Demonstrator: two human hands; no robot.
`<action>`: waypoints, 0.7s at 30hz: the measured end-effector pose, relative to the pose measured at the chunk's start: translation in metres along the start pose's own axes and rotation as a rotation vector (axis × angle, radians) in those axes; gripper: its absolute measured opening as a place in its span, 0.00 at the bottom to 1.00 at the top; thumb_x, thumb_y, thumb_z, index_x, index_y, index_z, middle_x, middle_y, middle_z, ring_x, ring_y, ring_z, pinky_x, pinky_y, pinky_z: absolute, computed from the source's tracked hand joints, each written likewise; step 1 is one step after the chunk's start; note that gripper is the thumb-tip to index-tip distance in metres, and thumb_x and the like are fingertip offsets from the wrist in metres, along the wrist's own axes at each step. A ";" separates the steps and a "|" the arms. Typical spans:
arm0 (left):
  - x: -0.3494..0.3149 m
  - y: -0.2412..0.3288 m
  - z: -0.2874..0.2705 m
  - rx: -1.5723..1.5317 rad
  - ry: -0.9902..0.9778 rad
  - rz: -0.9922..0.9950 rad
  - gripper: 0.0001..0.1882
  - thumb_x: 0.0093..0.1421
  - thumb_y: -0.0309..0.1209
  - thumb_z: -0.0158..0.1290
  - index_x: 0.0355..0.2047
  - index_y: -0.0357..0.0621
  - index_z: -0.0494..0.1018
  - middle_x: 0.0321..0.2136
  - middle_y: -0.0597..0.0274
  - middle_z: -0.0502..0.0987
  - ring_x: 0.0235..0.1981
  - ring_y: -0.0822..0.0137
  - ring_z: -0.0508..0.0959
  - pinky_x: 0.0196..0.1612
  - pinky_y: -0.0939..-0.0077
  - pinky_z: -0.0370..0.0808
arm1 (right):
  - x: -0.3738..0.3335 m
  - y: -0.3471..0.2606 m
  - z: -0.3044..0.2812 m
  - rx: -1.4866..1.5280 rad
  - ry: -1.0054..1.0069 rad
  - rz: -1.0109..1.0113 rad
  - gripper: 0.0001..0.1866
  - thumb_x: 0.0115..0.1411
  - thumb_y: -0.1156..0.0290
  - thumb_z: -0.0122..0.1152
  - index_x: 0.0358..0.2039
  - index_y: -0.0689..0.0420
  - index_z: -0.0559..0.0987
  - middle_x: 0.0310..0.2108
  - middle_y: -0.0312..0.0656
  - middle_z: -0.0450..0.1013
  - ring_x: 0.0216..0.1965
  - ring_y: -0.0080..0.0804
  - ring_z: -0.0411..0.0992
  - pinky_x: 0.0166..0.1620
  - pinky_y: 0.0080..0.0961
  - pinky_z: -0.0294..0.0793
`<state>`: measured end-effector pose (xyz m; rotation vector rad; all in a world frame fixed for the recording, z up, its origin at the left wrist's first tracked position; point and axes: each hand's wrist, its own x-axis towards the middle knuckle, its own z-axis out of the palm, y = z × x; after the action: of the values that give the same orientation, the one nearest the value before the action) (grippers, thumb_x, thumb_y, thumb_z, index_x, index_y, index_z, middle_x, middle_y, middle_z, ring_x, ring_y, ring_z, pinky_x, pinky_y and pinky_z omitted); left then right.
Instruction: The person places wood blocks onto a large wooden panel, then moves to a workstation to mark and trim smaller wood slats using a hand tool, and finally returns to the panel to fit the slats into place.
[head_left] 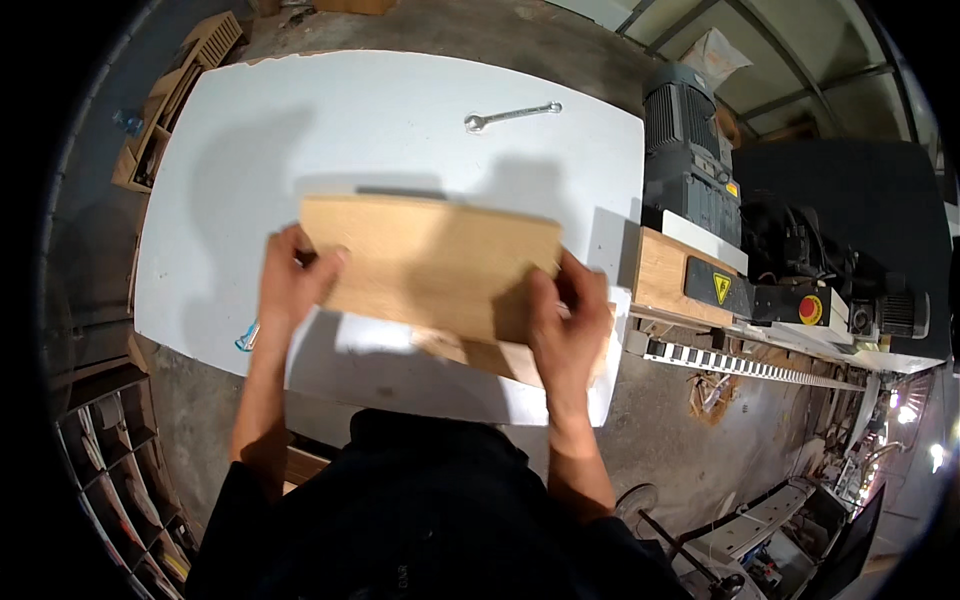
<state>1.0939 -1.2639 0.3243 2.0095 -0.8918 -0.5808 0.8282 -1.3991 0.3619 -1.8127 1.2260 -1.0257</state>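
Between both hands I hold a light wooden board [425, 255] above the white table, its long side running left to right and its shadow falling on the tabletop. My left hand [297, 275] grips the board's left end, thumb on the upper face. At the right end my right hand [568, 315] is closed round the edge, with its thumb on top as well. Beneath, partly hidden by the held board and my right hand, lies another wooden piece [480, 355]. A steel combination wrench [513, 117] rests farther back on the table.
The white table [350, 120] spreads under my hands. A blue-handled tool [247, 337] lies by its front left edge, partly behind my forearm. To the right stands a machine with a grey motor [690, 150] and a red stop button [810, 309]. Shelving [120, 460] is at lower left.
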 end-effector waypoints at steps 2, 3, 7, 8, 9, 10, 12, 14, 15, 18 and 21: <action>-0.041 0.029 0.040 0.140 0.032 -0.012 0.25 0.46 0.33 0.64 0.40 0.30 0.70 0.34 0.49 0.73 0.32 0.59 0.74 0.36 0.67 0.73 | -0.028 0.031 -0.044 -0.012 0.069 0.101 0.18 0.52 0.75 0.64 0.44 0.66 0.76 0.27 0.43 0.68 0.26 0.28 0.68 0.30 0.26 0.69; -0.054 0.035 0.055 0.162 -0.044 -0.027 0.25 0.45 0.33 0.64 0.42 0.33 0.70 0.34 0.50 0.71 0.35 0.59 0.72 0.38 0.67 0.73 | -0.040 0.039 -0.064 -0.051 0.048 0.248 0.19 0.53 0.74 0.64 0.45 0.67 0.75 0.29 0.44 0.68 0.27 0.30 0.69 0.31 0.26 0.70; -0.076 0.041 0.108 0.251 -0.230 -0.168 0.28 0.45 0.34 0.64 0.45 0.34 0.69 0.41 0.49 0.70 0.43 0.53 0.71 0.47 0.61 0.70 | -0.054 0.105 -0.107 -0.368 -0.049 0.266 0.24 0.55 0.68 0.64 0.47 0.71 0.72 0.32 0.47 0.70 0.30 0.34 0.71 0.34 0.26 0.72; -0.076 0.041 0.112 0.262 -0.228 -0.166 0.28 0.45 0.34 0.64 0.45 0.34 0.69 0.41 0.49 0.70 0.43 0.53 0.71 0.47 0.61 0.70 | -0.056 0.122 -0.113 -0.357 -0.048 0.269 0.24 0.55 0.68 0.64 0.47 0.71 0.72 0.32 0.47 0.70 0.30 0.34 0.71 0.34 0.26 0.72; -0.075 0.037 0.114 0.248 -0.231 -0.136 0.32 0.45 0.37 0.65 0.47 0.32 0.67 0.42 0.46 0.69 0.44 0.51 0.70 0.50 0.61 0.68 | -0.057 0.134 -0.115 -0.337 -0.029 0.277 0.26 0.54 0.67 0.65 0.48 0.72 0.71 0.31 0.47 0.70 0.30 0.34 0.70 0.34 0.26 0.71; -0.070 0.033 0.116 0.233 -0.230 -0.095 0.36 0.46 0.40 0.65 0.49 0.29 0.64 0.44 0.42 0.68 0.45 0.48 0.70 0.53 0.61 0.66 | -0.056 0.149 -0.116 -0.314 0.000 0.280 0.28 0.54 0.66 0.65 0.49 0.74 0.70 0.31 0.48 0.70 0.29 0.34 0.69 0.33 0.26 0.70; -0.051 0.023 0.116 0.333 -0.264 -0.106 0.40 0.46 0.39 0.65 0.53 0.28 0.62 0.47 0.42 0.68 0.51 0.49 0.68 0.58 0.63 0.62 | -0.054 0.177 -0.118 -0.365 0.052 0.132 0.30 0.54 0.63 0.67 0.49 0.73 0.69 0.28 0.44 0.71 0.28 0.31 0.68 0.32 0.25 0.69; -0.031 0.020 0.114 -0.530 -0.633 -0.442 0.42 0.46 0.38 0.65 0.56 0.27 0.59 0.51 0.40 0.67 0.54 0.51 0.66 0.59 0.64 0.61 | -0.033 0.153 -0.122 0.421 -0.300 0.779 0.29 0.53 0.60 0.68 0.47 0.70 0.71 0.30 0.41 0.73 0.28 0.28 0.68 0.33 0.22 0.69; -0.024 0.009 0.118 -0.517 -0.631 -0.495 0.42 0.46 0.36 0.65 0.57 0.28 0.59 0.51 0.40 0.68 0.56 0.52 0.66 0.59 0.65 0.62 | -0.032 0.150 -0.119 0.455 -0.255 0.745 0.26 0.54 0.60 0.68 0.45 0.67 0.72 0.29 0.37 0.72 0.27 0.21 0.67 0.32 0.18 0.69; -0.024 0.029 0.131 -0.593 -0.716 -0.519 0.42 0.46 0.34 0.65 0.57 0.27 0.59 0.51 0.39 0.68 0.55 0.52 0.67 0.59 0.65 0.63 | -0.024 0.147 -0.115 0.383 -0.319 0.761 0.25 0.54 0.63 0.68 0.45 0.68 0.72 0.29 0.37 0.72 0.28 0.19 0.66 0.31 0.15 0.68; -0.025 0.038 0.133 -0.532 -0.675 -0.554 0.40 0.46 0.35 0.66 0.55 0.29 0.62 0.50 0.42 0.70 0.54 0.53 0.69 0.58 0.63 0.64 | -0.022 0.152 -0.118 0.472 -0.343 0.792 0.25 0.52 0.66 0.70 0.45 0.68 0.72 0.33 0.42 0.74 0.31 0.23 0.70 0.35 0.20 0.71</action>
<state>0.9746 -1.3280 0.2863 1.5513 -0.4427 -1.6815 0.6589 -1.4382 0.2752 -0.9415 1.1950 -0.4612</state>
